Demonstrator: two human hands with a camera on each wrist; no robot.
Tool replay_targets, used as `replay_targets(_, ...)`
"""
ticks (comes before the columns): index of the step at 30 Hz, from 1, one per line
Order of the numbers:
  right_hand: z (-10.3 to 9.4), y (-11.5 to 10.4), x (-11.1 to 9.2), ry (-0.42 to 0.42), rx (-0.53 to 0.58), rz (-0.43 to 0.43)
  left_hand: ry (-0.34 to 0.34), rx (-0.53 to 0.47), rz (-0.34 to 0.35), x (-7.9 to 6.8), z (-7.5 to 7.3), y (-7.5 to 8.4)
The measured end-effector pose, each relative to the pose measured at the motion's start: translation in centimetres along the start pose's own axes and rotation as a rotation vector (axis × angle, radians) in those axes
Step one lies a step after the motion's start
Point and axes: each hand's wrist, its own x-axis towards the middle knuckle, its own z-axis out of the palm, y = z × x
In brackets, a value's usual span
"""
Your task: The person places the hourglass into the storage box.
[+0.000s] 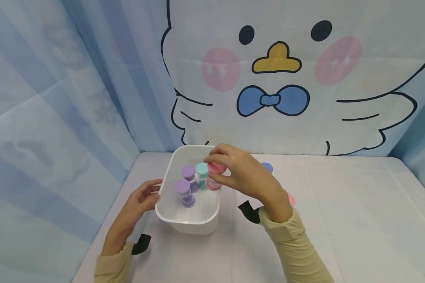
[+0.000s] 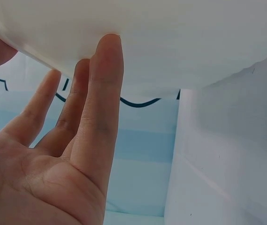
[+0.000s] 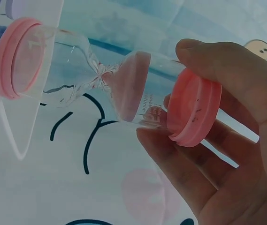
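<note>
My right hand (image 1: 253, 179) pinches the upper pink cap of a sand timer (image 3: 132, 86) between thumb and fingers. The timer stands upright over the right part of a white plastic bin (image 1: 187, 221); pink sand sits in one bulb. Inside the bin stand a teal-capped sand timer (image 1: 202, 169) and two purple-capped ones, the nearer purple timer (image 1: 184, 188) toward the front. My left hand (image 1: 132, 210) touches the bin's left side from outside, with fairly straight fingertips (image 2: 107, 49) against its wall in the left wrist view.
Behind my right hand a blue round object (image 1: 267, 167) shows partly on the white-covered table (image 1: 357, 220). A pink object (image 1: 291, 199) peeks out beside my right wrist. A printed curtain (image 1: 269, 129) hangs along the table's back edge.
</note>
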Motion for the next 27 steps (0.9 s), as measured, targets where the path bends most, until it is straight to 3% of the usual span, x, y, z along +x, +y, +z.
replay_targets(8, 0.6, 0.1, 0.6, -0.005, 0.006, -0.012, 0.007, 0.015, -0.002, 0.2, -0.2, -0.2)
replay_targets(27, 2.7, 0.3, 0.8, -0.074, 0.037, 0.051, -0.009, -0.022, 0.001, -0.1, -0.3, -0.4)
